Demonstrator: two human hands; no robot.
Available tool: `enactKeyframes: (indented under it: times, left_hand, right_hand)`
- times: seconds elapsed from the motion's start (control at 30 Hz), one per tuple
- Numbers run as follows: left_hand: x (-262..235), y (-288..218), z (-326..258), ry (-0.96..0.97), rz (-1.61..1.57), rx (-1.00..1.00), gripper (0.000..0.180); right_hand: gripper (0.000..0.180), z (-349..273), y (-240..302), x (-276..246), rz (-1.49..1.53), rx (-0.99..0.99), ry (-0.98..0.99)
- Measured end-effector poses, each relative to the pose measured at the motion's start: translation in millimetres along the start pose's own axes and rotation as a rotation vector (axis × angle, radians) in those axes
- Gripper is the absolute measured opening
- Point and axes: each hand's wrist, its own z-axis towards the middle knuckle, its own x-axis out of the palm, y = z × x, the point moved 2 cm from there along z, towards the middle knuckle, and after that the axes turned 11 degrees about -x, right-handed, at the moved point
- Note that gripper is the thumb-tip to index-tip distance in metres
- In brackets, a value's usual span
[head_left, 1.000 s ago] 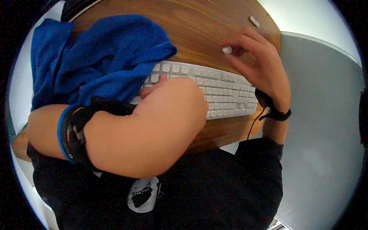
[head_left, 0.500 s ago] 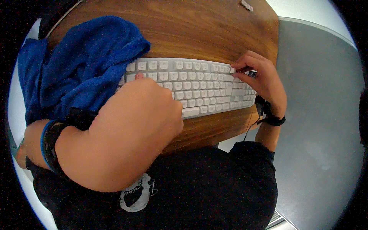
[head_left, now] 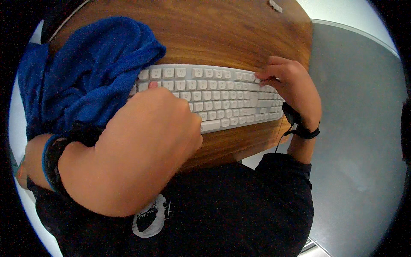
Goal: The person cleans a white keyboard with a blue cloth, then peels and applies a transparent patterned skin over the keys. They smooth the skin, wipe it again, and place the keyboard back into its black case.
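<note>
A white keyboard (head_left: pixel 214 96) with pale square keys lies across the brown desk. My left hand (head_left: pixel 150 128) is closed over its left part, one fingertip showing on the upper keys and the other fingers curled out of sight. At the far right edge my right hand (head_left: pixel 284 77) bends inward, thumb and forefinger gripping the keyboard close to the top row. What lies under the right palm is hidden. A rumpled blue cloth (head_left: pixel 98 73) borders the keyboard's left end, touching it.
The brown wooden desk (head_left: pixel 205 30) ends in a curved right edge, beside a grey surface (head_left: pixel 355 128). A small pale piece (head_left: pixel 275 6) sits at the desk's far side. A dark cable (head_left: pixel 280 141) hangs near my right wrist.
The keyboard has shifted slightly left, and my left hand has moved a little with it. My right hand stays at the far right edge, its fingers slightly further left.
</note>
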Motion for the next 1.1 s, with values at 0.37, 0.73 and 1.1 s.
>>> enactKeyframes:
  times: [0.37, 0.73, 1.1]
  left_hand:
    - [20.1, 9.6, 3.6, -0.218, -0.077, 0.131, 0.011]
    - [1.8, 7.1, 10.1, 0.002, 0.009, 0.200, 0.006]
    - [37.7, -6.8, 22.4, -0.077, -0.033, 0.099, 0.017]
  right_hand:
    - [0.014, 1.4, -1.7, -0.6, -0.237, -0.091, 0.075]
    - [0.030, 59.8, -124.9, -38.5, -0.600, -0.016, -0.532]
    - [0.022, 112.6, -108.8, -41.6, -0.477, -0.029, -0.405]
